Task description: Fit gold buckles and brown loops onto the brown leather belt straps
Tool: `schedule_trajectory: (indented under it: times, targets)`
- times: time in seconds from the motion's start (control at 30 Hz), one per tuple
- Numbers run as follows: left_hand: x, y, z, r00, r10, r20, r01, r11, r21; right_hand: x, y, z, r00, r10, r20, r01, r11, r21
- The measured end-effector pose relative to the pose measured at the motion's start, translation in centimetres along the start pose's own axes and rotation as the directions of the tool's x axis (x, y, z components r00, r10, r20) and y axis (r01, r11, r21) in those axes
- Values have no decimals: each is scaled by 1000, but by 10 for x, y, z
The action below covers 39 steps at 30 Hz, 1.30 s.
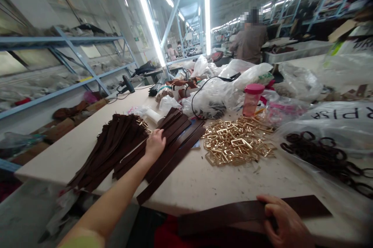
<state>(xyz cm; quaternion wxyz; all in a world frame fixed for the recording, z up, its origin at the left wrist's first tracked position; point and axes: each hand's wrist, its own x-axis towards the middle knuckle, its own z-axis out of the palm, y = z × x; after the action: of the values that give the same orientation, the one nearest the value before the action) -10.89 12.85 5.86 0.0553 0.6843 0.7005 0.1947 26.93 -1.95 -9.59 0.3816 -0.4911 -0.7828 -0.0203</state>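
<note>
My left hand (155, 144) rests on a fanned stack of dark brown leather straps (175, 124), its fingers slightly bent and lying over them. To its left lies a bundle of similar straps with gold buckles (112, 147) at their far ends. Near the table's front edge, my right hand (284, 219) is closed around a wide, dark brown leather strap (305, 206), thumb and fingers on either side. That strap stretches left across my lap. A heap of gold rectangular buckles (237, 141) lies on the table between and beyond my hands.
A pink-lidded cup (253, 99) stands behind the buckles. Clear plastic bags (230, 85) crowd the table's far side. Dark strap loops (329, 151) spill from a bag on the right. Blue shelving (67, 46) lines the left wall; a person (250, 40) stands farther back.
</note>
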Motion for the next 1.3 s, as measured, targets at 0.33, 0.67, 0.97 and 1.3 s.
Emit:
schedule_trajectory:
  times: [0.33, 0.67, 0.97, 1.3]
  targets:
    - [-128, 162, 93, 706, 455, 543, -267, 881, -390, 11, -15, -8, 986, 157, 54, -162, 982, 100]
    - [-115, 130, 92, 619, 331, 713, 40, 893, -449, 11, -6, -41, 955, 290, 64, -292, 956, 27]
    - [-132, 114, 72, 725, 208, 657, -89, 974, -209, 40, 22, -45, 786, 569, 240, -530, 821, -211]
    - [-121, 140, 113, 715, 320, 622, -27, 901, -433, 50, -3, -25, 806, 532, 259, -515, 847, -136]
